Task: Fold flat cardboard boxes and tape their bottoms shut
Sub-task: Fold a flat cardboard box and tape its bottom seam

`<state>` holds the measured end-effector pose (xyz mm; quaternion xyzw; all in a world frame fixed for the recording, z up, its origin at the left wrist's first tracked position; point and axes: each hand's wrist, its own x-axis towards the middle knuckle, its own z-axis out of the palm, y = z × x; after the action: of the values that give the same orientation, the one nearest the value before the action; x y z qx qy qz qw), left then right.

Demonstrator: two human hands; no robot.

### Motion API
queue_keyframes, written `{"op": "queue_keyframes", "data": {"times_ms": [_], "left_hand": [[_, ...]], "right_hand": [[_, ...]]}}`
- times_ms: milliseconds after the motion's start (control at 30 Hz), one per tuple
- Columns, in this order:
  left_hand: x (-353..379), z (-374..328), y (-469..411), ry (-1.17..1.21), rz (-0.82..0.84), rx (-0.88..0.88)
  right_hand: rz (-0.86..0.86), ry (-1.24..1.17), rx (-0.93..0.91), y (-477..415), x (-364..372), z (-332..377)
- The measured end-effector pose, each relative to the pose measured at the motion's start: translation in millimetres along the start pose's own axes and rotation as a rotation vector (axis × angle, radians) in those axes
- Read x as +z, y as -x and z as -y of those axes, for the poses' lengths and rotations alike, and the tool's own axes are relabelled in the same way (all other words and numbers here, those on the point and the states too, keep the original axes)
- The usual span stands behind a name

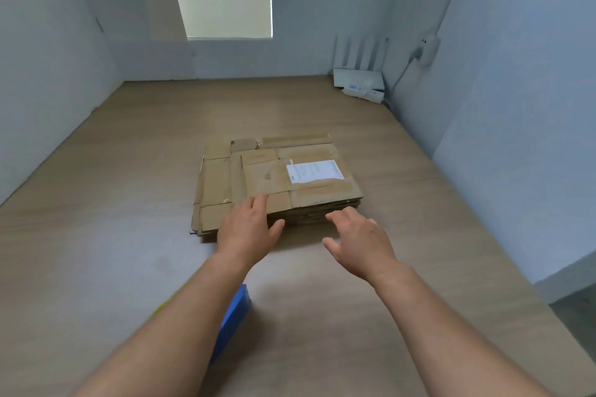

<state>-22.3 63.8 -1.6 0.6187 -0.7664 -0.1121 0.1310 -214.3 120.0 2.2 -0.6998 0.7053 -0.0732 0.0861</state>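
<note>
white label point(313, 171) on cardboard, print unreadable

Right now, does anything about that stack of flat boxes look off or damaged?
The stack of flattened cardboard boxes is untidy: lower sheets jut out at its left. The top box is used, bearing a shipping label and old tape strips.

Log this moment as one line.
stage: reaching for cardboard stack | left hand: open, fingers over stack's near edge | right hand: open, beside near edge, contact unclear | stack state: all flat, none folded up
</note>
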Motion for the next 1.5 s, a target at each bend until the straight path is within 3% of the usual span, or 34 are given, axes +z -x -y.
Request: {"op": "queue_keyframes", "data": {"times_ms": [400, 567, 733, 833, 933, 1000, 1100, 1367, 1500], "left_hand": [[50.2, 25.6, -68.1, -0.057, 0.207, -0.236], [63.2, 26.0, -73.9, -0.135, 0.209, -0.250], [50.8, 26.4, -67.8, 0.114, 0.151, -0.263], [35.2, 20.1, -58.4, 0.346, 0.093, -0.250], [17.5, 11.6, -47.8, 0.451, -0.068, -0.194], [4.1, 8.3, -41.0, 0.501, -0.163, -0.165], [-14.5, -0.2, -28.1, 0.571, -0.202, -0.169], [-62.7, -37.9, 10.5, 0.627, -0.233, -0.262], [-75.2, -58.6, 23.8, 0.511, -0.124, -0.329]], "right_hand": [[0.160, 0.043, 0.280, -111.2, 33.3, -67.8], [0.209, 0.036, 0.320, -127.3, 45.8, -76.2], [0.107, -0.066, 0.281, -113.3, 36.8, -69.7], [0.015, -0.306, 0.246, -95.1, 24.8, -57.0], [-0.208, -0.562, 0.272, -76.7, 15.7, -38.5], [-0.302, -0.753, 0.438, -66.6, 10.5, -32.2], [-0.310, -0.997, 0.644, -51.1, 3.5, -27.6], [-0.554, -0.625, 0.237, -13.1, -53.2, -15.2], [-0.604, -0.524, 0.235, 4.2, -75.6, -36.2]]}}
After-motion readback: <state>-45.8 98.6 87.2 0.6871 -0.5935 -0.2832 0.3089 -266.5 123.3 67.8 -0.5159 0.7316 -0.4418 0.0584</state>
